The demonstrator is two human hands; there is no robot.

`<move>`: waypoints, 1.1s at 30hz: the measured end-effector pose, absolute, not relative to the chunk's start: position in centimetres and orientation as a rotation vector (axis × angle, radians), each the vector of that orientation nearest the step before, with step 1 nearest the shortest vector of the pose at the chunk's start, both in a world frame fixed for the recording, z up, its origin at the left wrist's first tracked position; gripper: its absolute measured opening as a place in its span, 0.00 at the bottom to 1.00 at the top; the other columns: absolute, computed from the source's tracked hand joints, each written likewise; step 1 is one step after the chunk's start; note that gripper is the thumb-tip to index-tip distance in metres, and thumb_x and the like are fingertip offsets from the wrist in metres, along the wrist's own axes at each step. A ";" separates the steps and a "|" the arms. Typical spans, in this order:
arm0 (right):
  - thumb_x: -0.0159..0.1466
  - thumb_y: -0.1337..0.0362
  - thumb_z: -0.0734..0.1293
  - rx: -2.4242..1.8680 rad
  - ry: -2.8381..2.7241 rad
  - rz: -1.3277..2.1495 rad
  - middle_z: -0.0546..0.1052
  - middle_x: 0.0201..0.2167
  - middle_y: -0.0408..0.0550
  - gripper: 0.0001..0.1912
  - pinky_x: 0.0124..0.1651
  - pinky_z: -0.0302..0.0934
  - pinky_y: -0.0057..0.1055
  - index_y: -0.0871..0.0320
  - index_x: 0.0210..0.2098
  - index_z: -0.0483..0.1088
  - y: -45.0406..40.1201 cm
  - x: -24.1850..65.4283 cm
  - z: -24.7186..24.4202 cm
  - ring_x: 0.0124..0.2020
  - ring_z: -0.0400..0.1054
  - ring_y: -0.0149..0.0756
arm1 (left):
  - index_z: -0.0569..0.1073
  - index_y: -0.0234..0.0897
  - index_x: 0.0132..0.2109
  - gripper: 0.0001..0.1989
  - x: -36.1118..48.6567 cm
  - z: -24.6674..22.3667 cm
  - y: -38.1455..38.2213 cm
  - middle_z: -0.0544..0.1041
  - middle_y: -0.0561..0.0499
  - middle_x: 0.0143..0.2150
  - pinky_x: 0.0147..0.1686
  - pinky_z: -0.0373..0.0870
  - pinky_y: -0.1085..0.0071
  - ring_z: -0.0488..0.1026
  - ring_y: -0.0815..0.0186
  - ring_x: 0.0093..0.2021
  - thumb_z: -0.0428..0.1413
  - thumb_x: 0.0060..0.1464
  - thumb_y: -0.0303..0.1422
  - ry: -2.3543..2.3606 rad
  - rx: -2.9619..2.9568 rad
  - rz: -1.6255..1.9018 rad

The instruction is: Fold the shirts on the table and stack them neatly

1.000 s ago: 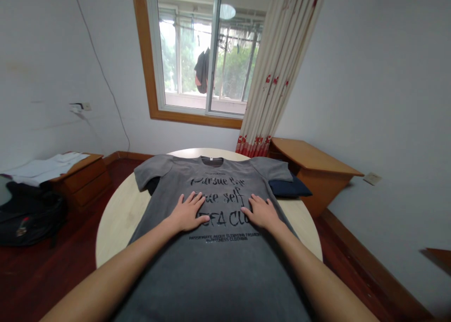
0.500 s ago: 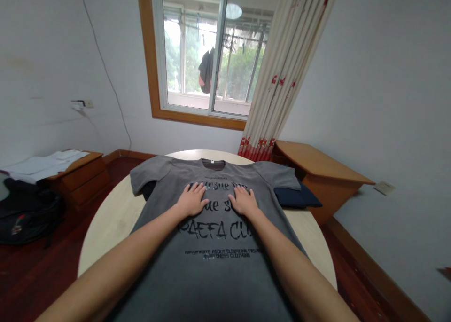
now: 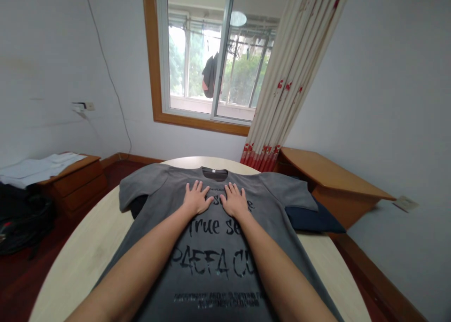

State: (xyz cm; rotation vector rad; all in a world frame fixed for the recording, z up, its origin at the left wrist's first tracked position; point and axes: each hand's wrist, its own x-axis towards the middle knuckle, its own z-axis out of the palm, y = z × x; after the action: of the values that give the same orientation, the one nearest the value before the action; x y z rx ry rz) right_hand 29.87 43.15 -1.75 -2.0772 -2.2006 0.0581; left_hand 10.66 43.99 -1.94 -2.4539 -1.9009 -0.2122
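A grey short-sleeved T-shirt (image 3: 211,239) with black printed lettering lies spread, front up, over a round pale table (image 3: 82,247). Its collar points to the far edge and the sleeves reach out to both sides. My left hand (image 3: 196,199) rests flat on the upper chest, fingers spread. Close beside it, my right hand (image 3: 235,200) also lies flat on the cloth with its fingers apart. Both hands cover part of the top lines of print. Dark folded cloth (image 3: 313,217) shows under the right sleeve, and a dark bit peeks from beneath the left one.
A wooden desk (image 3: 334,171) stands at the right behind the table. On the left are a low drawer cabinet (image 3: 79,183) with papers (image 3: 45,166) on it and a black bag (image 3: 21,218) on the floor. A curtain (image 3: 282,96) hangs by the window.
Both hands have slid up the shirt toward the collar and sit slightly closer together. The camera view has moved nearer to the table.
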 end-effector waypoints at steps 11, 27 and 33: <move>0.70 0.46 0.48 -2.053 -2.259 -0.121 0.54 0.70 0.60 0.37 0.69 0.28 0.54 0.64 0.70 0.51 48.1 30.9 -1.3 0.71 0.43 0.51 | 0.59 0.31 0.68 0.34 9.0 -1.8 49.4 0.64 0.34 0.66 0.65 0.46 0.45 0.57 0.43 0.67 0.40 0.63 0.48 -1.906 -2.329 -0.348; 0.67 0.37 0.44 -2.252 -2.032 0.168 0.41 0.74 0.50 0.45 0.71 0.32 0.48 0.60 0.73 0.43 52.6 35.8 -2.1 0.74 0.34 0.46 | 0.49 0.45 0.73 0.40 4.9 -1.9 54.2 0.40 0.51 0.75 0.63 0.36 0.30 0.35 0.42 0.73 0.31 0.61 0.59 -2.186 -2.418 -0.141; 0.68 0.41 0.45 -2.278 -1.999 0.100 0.44 0.73 0.53 0.43 0.71 0.34 0.46 0.64 0.72 0.44 52.6 36.3 -2.2 0.73 0.36 0.46 | 0.54 0.39 0.72 0.36 5.7 -1.3 53.6 0.46 0.44 0.74 0.65 0.33 0.35 0.40 0.42 0.72 0.34 0.64 0.52 -2.158 -2.319 -0.141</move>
State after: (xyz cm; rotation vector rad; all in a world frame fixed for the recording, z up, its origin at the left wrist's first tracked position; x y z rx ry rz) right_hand 36.30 52.57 -2.17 -2.2780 -1.9991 0.0997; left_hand 5.68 53.55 -1.27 -2.3194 -2.1582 -0.1406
